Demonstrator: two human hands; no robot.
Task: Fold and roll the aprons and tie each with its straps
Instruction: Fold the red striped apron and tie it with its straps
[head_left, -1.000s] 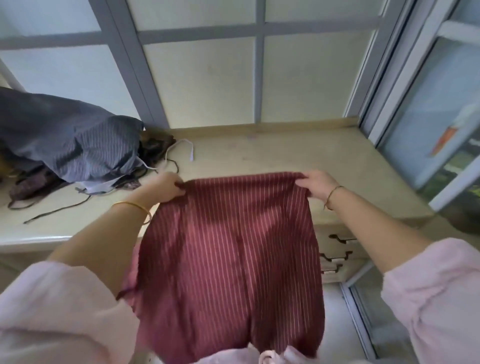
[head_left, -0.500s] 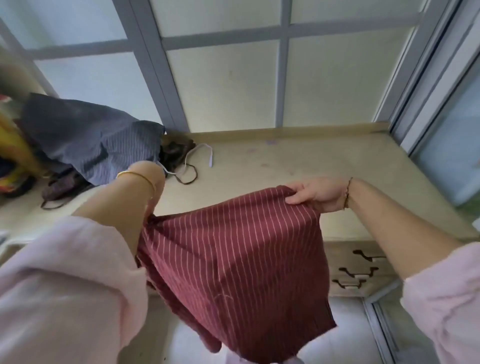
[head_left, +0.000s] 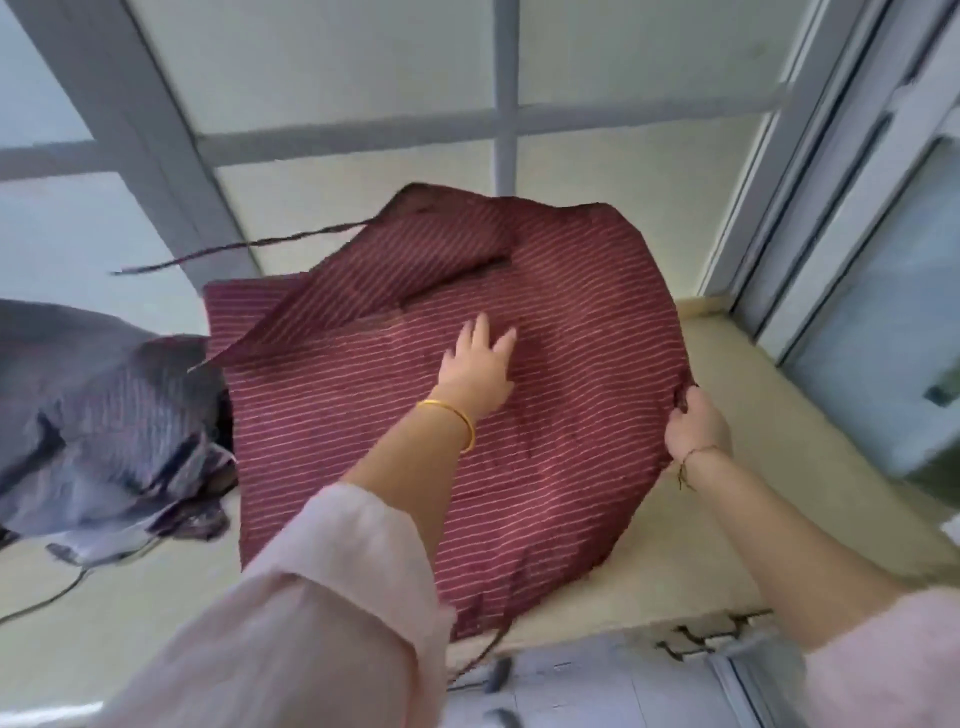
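A dark red apron with thin pale stripes (head_left: 571, 415) is spread over the beige table (head_left: 769, 467), its far edge billowing up against the window. One thin strap (head_left: 234, 252) flies out to the left in the air. Another strap (head_left: 483, 654) dangles over the table's front edge. My left hand (head_left: 478, 369) lies flat on the middle of the apron with its fingers spread. My right hand (head_left: 693, 426) pinches the apron's right edge.
A heap of grey-blue striped aprons (head_left: 88, 415) with loose straps lies on the table at the left, touching the red apron. A window frame (head_left: 504, 119) stands right behind the table. Carved drawers (head_left: 696, 634) sit below the front edge.
The apron hung from both hands in front of the table; it has been flung forward and spread over the tabletop. My left hand let go of the corner and moved onto the cloth's middle.
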